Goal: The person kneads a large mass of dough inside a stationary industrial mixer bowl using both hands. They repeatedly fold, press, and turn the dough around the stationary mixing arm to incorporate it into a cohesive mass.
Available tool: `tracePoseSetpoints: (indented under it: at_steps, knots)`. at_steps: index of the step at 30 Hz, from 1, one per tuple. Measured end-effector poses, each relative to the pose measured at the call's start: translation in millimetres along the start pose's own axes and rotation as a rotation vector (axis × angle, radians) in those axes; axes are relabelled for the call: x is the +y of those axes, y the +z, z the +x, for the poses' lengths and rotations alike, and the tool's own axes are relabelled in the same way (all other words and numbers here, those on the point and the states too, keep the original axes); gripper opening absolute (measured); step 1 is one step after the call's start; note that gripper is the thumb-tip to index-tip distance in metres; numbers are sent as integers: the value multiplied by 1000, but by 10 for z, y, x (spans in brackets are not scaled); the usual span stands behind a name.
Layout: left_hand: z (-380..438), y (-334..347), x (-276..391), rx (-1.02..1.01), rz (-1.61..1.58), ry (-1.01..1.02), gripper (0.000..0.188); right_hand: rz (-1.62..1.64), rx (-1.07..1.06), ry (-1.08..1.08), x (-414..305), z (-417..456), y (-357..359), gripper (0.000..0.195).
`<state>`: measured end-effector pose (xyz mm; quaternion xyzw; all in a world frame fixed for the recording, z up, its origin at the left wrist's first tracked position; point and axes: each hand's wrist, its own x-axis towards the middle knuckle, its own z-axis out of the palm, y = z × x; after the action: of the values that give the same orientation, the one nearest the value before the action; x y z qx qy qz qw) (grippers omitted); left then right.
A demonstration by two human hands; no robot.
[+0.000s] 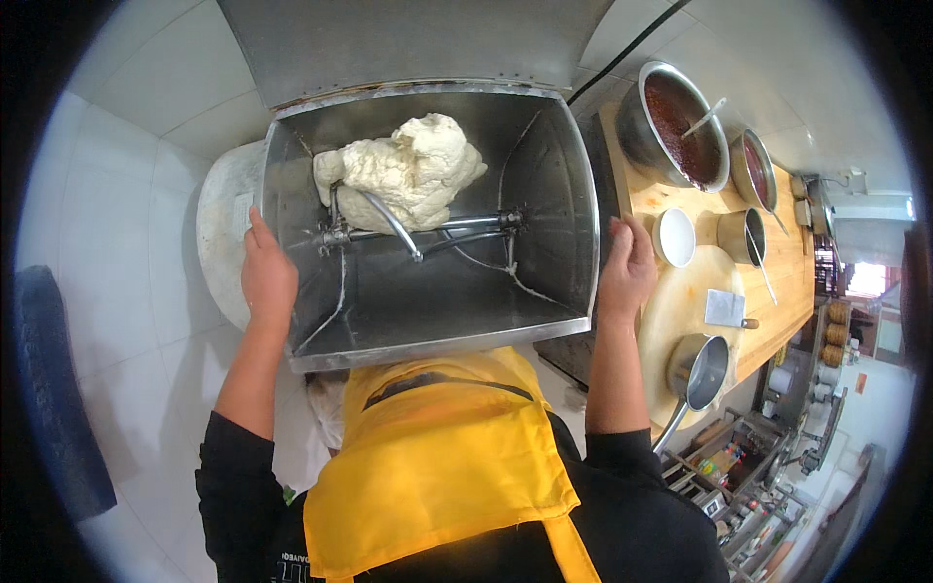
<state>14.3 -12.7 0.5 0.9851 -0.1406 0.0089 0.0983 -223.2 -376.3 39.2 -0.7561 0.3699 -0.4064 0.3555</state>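
A steel dough mixer trough stands before me, tilted so its inside faces up at me. In its far half a large lump of pale dough rests against the mixer's curved metal agitator bar. My left hand lies at the trough's left rim, covering part of it; its grip is hidden. Just outside the right wall is my right hand, fingers curled, and whether it touches the trough I cannot tell. Strands of dough cling to the trough's inner corners.
A raised steel lid stands behind the trough. On the wooden table to the right are a big bowl of red sauce, a smaller bowl, a white bowl, a steel pot, a dough scraper and a saucepan.
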Motion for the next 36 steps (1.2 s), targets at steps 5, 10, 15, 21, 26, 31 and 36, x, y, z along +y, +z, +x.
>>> tracePoseSetpoints:
  at_steps: [5,10,15,21,26,31,36]
  knots:
    - [-2,-32,26,-23,21,-42,71,-189,8,189,1009,-90,-129,24]
    - [19,-21,54,-36,65,-56,71,-249,-263,467,1982,-399,-81,27]
    - [8,3,19,-6,78,-64,72,544,-128,1176,2355,-539,197,35]
    - [18,-34,86,-21,117,-117,74,466,-168,1259,2615,-455,433,32]
    - [11,28,49,53,127,-64,71,397,-217,1253,2789,-235,575,30]
    - [24,39,44,38,141,-76,66,331,-254,1235,2876,-29,667,28]
    - [23,55,9,48,130,-64,65,267,-283,1212,2911,81,638,26]
